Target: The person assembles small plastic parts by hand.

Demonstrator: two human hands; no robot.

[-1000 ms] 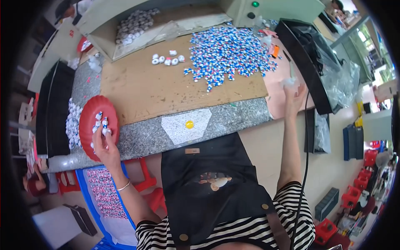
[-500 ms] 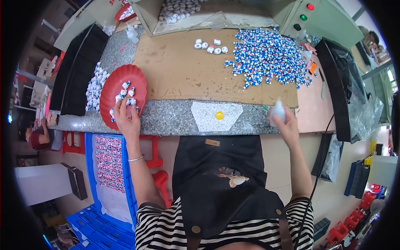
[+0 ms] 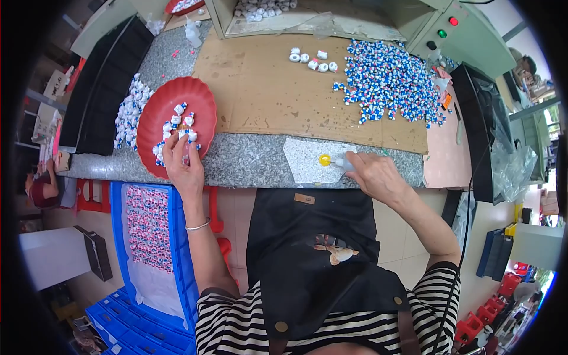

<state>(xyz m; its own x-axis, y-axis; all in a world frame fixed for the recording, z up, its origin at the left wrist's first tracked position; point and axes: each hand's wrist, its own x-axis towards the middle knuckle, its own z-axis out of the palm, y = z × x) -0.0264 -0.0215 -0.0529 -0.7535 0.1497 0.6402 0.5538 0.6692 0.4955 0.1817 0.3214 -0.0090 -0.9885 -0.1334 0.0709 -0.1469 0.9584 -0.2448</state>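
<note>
At a granite counter (image 3: 248,163), a worker in a black apron (image 3: 319,225) and striped sleeves has each hand occupied, with a small batch laid out and large stocks waiting around it. The left hand (image 3: 185,168) reaches over the near side of a red plate (image 3: 158,112), fingertips close together at a cluster of white-and-blue figures (image 3: 179,109); whether they pinch one cannot be told. The right hand (image 3: 381,177) is wrapped around a small pale bottle (image 3: 342,162), tipped so its nozzle points left at a yellow disc (image 3: 324,160) on a speckled white slab (image 3: 299,157). Nozzle and disc look to meet, though contact is hard to confirm.

Several figures in the plate appear to have white and blue parts already together, which suggests a batch partly made. Most of the material looks yet to be handled: a broad heap of blue-and-white bits (image 3: 387,83) covers the right of the cardboard (image 3: 266,106), with a handful of white pieces (image 3: 323,67) just left of it. Beyond the plate's left edge lies a white-and-blue pile (image 3: 131,112), and more white stock (image 3: 266,9) fills part of the bay behind. Below the counter, a blue tray (image 3: 178,236) holds dense rows of pink-and-blue pieces (image 3: 148,228) over its far part, with white liner (image 3: 154,290) showing nearer the worker; whether those are finished cannot be judged from here.
</note>
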